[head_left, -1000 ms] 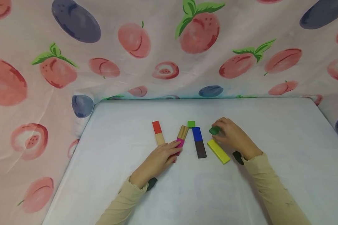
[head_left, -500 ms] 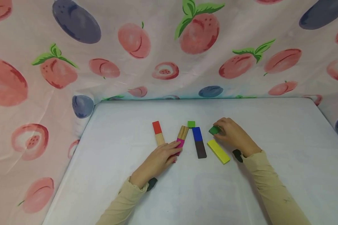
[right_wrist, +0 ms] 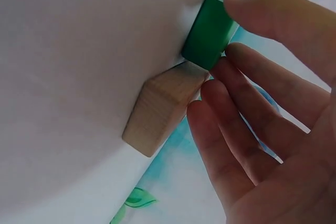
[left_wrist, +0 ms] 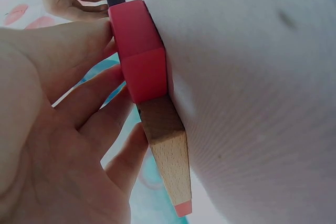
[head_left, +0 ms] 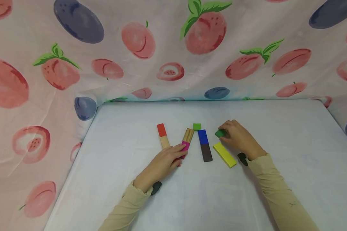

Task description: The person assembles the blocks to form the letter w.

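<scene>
My left hand lies with its fingers extended over the magenta block. In the left wrist view its thumb and fingertips touch the side of a crimson block, which ends a row with a brown block, a pale wooden block and a red block. My right hand pinches a dark green block between thumb and fingers. Against its end stands a plain wooden block, touched by other fingertips and hidden behind the hand in the head view.
Between the hands lie a striped wooden block, a light green block, a blue block and a dark brown block. A yellow block slants below the right hand. Fruit-printed cloth rises behind the white table.
The right wrist has shifted slightly left while the fingers stay on the dark green block. The left hand and the other blocks keep their places.
</scene>
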The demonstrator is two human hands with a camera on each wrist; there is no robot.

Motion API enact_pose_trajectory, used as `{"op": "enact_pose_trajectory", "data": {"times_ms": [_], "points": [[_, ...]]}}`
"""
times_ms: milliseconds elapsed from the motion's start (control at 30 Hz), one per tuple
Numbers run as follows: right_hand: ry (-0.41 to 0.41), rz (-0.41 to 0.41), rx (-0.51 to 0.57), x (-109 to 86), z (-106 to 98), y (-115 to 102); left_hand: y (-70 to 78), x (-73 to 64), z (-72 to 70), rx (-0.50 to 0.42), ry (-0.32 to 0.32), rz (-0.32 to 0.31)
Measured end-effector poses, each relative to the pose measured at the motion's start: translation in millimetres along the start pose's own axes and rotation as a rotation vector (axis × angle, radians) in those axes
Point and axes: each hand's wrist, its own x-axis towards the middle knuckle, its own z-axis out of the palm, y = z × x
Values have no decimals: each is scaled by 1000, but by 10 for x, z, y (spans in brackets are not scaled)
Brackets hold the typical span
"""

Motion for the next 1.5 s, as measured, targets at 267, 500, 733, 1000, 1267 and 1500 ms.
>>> {"op": "enact_pose_trajectory", "data": {"times_ms": [267, 500, 733, 1000, 1267, 1500], "points": [[1, -12, 19, -2, 4, -3, -3, -3, 0, -11, 0, -2], [-7, -4, 48, -2, 19, -4, -3, -1, 1, 1, 2, 6], [-15, 14, 75, -7, 37, 2, -3, 0, -2, -24, 2, 3], [-5, -16, 134, -14, 55, 26, 6, -6, -13, -23, -9, -3], [17, -37, 139, -66, 37, -15, -7, -2, -2, -5, -21, -13], [10, -96, 130, -179, -30, -100, -3, 3, -4, -15, -16, -10]]}}
